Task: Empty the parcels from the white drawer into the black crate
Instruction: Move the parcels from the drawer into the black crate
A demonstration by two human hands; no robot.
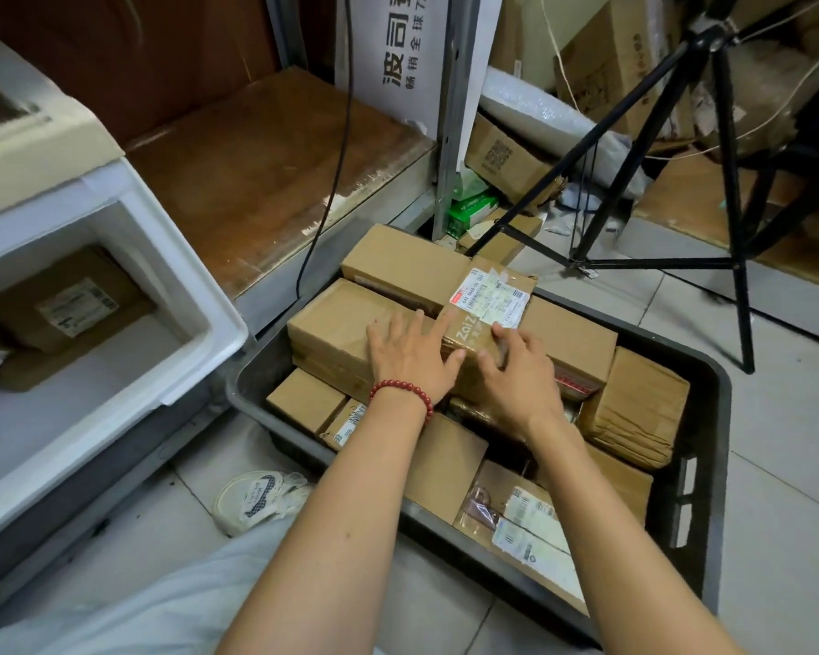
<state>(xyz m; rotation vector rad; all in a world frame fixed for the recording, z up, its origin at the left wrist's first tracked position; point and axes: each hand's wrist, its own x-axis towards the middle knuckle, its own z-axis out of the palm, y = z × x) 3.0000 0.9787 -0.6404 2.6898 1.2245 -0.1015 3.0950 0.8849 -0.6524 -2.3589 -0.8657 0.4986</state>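
— Where are my hands?
— Both are over the black crate (pixel 712 418). They are on the labelled parcel (pixel 481 333), which lies on top of the other brown parcels (pixel 634 408) toward the far side of the crate.

— How are the fingers?
— On your left hand (pixel 410 359) the fingers (pixel 438 323) are straight and spread apart, and they lie flat. The index finger runs along the left edge of the labelled parcel. The other fingers rest on the plain box (pixel 332 333) beside it, and the thumb lies on the parcel's top face. On your right hand (pixel 523 378) the fingers (pixel 504 340) are bent and clamped over the right edge of the same parcel, just beside its white label. That thumb is also on the top face, close to your left thumb.

— What is hard to see?
— Your right fingertips go down behind the parcel's edge, so I cannot tell how far they reach. Your forearms cover the middle of the crate. The drawer parcels (pixel 67 304) lie in the white drawer (pixel 195 295) at the left. The edge of the view cuts some of them off, and their labels are too blurred to read. The print on the label beside your right fingers is too small to read.
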